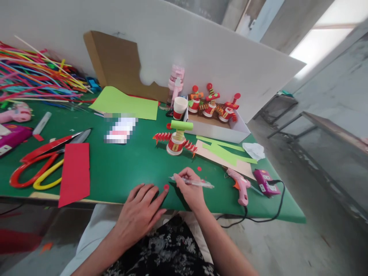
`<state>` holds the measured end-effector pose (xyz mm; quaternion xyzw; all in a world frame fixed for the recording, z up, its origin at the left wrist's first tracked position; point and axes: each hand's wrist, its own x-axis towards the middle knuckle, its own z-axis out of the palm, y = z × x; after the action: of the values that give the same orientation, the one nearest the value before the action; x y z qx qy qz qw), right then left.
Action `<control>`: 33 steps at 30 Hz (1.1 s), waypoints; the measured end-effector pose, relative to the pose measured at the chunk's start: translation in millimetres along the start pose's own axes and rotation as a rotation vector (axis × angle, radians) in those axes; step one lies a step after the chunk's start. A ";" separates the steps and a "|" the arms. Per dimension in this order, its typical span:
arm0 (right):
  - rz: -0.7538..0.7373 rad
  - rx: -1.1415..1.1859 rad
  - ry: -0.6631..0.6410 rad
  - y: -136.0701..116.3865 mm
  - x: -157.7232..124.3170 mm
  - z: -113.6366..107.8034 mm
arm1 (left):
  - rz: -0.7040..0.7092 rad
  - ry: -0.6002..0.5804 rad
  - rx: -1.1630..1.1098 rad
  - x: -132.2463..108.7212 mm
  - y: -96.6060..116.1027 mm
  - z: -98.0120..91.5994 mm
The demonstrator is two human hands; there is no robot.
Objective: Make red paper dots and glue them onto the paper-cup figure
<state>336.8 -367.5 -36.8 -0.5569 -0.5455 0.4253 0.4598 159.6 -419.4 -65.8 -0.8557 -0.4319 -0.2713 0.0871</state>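
My right hand (189, 188) grips a clear pen (198, 183), its tip pointing left above the green tabletop. With fingers stretched out, my left hand (143, 207) lies on the table near the front edge. Its index fingertip touches a small red paper circle (166, 187). Another red circle (199, 168) lies just beyond my right hand. Farther back stands a paper-cup figure (175, 145) with folded red paper arms and a rolled green paper piece (182, 125) on top.
A white box (218, 131) holds several similar figures. A pink glue gun (240, 186) with a black cord lies right. Left are scissors (51, 147), red paper (75, 172) and colourful pipe cleaners (37, 76). Green paper (126, 103) and a paper cup (179, 107) are at the back.
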 end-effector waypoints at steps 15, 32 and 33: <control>-0.086 -0.234 -0.021 1.1 -3.4 3.9 | -0.030 -0.031 -0.019 0.9 0.9 -2.2; -0.124 -0.304 -0.018 0.0 -3.3 4.7 | -0.028 -0.032 -0.023 1.5 0.5 -2.4; -0.127 -0.301 -0.020 0.2 -3.4 4.6 | -0.032 -0.034 -0.022 1.2 0.5 -2.2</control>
<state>332.2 -370.7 -38.0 -0.5795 -0.6419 0.3144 0.3916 159.7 -419.7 -63.3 -0.8540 -0.4441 -0.2628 0.0661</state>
